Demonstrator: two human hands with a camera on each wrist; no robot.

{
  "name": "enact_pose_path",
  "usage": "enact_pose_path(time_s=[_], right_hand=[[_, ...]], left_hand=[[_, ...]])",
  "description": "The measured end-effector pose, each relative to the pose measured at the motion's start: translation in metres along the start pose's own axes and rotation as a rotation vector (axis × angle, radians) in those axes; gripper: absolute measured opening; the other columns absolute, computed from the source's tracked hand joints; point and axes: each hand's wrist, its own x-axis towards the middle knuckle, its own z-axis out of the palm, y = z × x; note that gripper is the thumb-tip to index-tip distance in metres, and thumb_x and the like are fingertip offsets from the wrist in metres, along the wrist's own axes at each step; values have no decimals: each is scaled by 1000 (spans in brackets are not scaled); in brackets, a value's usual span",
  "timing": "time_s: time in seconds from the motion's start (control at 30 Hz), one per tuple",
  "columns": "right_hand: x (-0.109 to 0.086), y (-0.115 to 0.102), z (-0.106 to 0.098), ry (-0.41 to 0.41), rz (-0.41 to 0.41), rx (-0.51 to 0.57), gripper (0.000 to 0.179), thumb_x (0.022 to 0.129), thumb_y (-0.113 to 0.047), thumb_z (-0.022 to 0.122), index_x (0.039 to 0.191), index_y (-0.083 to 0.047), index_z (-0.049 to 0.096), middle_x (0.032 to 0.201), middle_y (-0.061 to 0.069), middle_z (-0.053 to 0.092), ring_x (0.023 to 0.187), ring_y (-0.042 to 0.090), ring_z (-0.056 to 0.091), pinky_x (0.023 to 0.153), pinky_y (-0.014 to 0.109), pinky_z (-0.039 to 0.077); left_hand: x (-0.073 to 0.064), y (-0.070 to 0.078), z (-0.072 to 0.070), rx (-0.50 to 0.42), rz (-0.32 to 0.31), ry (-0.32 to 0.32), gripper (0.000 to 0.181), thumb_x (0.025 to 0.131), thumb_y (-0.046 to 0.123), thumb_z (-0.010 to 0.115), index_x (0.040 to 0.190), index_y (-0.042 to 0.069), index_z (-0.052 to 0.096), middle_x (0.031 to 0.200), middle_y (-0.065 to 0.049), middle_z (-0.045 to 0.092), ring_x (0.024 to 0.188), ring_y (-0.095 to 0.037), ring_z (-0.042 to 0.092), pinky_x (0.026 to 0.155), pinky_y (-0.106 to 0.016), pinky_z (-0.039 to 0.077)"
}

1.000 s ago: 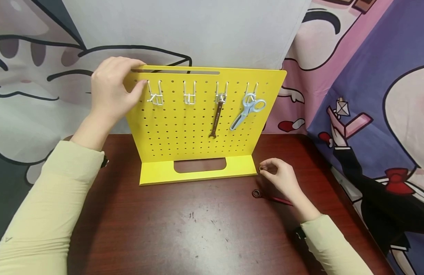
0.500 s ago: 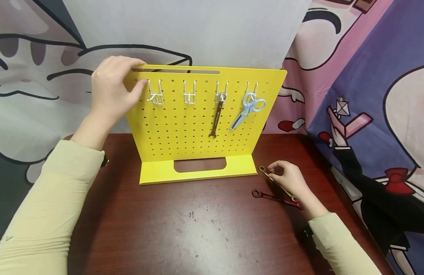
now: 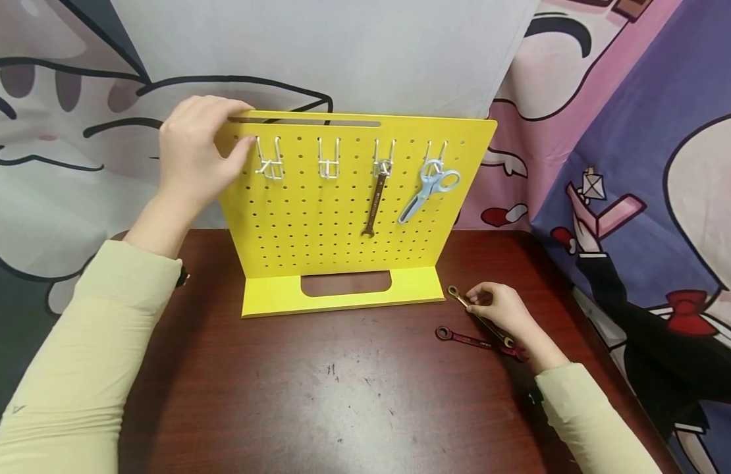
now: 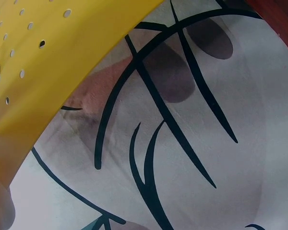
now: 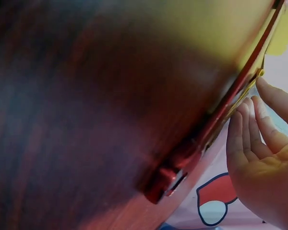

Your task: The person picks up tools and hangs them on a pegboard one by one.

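My left hand grips the top left corner of an upright yellow pegboard, thumb on its front face. In the left wrist view a fingertip shows beside the pegboard's edge. At the right, my right hand pinches a gold combination wrench partway along its shaft, thumb and fingertips at the metal. A red wrench lies on the table just in front of the gold one. Their far ends overlap in the head view. The right wrist view shows the red wrench in front of the gold one.
Four-slot row aside, white wire hooks line the pegboard's top. A brown wrench and light blue scissors hang from the two right ones. The dark red-brown table meets printed cloth walls behind and right.
My right hand has moved slightly right and toward me, from the gold wrench's ring end to its shaft, uncovering both wrenches. My left hand stays on the pegboard.
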Motion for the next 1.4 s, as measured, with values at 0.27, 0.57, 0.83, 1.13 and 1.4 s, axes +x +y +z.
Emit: enact_pose_path(time_s=[0.27, 0.57, 0.83, 1.13, 1.4], right_hand=[[2, 5, 1, -20, 0, -4, 21, 85, -2, 84, 103, 4, 76, 92, 14, 77, 84, 18, 71, 71, 15, 53], [4, 7, 3, -45, 15, -1, 15, 86, -2, 83, 99, 4, 77, 86, 10, 76, 79, 14, 67, 70, 16, 51], [6, 6, 3, -47, 42, 10, 13, 84, -1, 81, 96, 5, 78, 82, 10, 77, 75, 11, 67, 67, 16, 51], [6, 5, 4, -51, 62, 16, 12, 84, -2, 81, 92, 5, 77, 78, 8, 74, 71, 9, 62, 66, 18, 48], [6, 3, 3, -45, 79, 5, 12, 86, -7, 82, 91, 2, 76, 78, 8, 73, 72, 13, 62, 65, 20, 48]], left_hand=[[0, 0, 0, 4, -2, 1, 30, 95, 9, 70, 124, -1, 73, 116, -20, 77, 110, -40, 66, 101, -52, 52], [1, 0, -1, 12, -6, -8, 31, 96, 9, 71, 125, -1, 73, 118, -20, 77, 111, -40, 66, 102, -52, 51], [1, 2, -1, 6, -12, -5, 30, 95, 8, 70, 124, 0, 73, 117, -19, 77, 110, -40, 66, 103, -52, 51], [0, 1, -1, 5, 0, -5, 31, 95, 8, 70, 124, -2, 72, 117, -20, 77, 110, -40, 66, 102, -52, 51], [0, 2, -1, 8, -9, -10, 30, 95, 8, 70, 124, -1, 72, 117, -20, 77, 111, -40, 66, 101, -52, 51]])
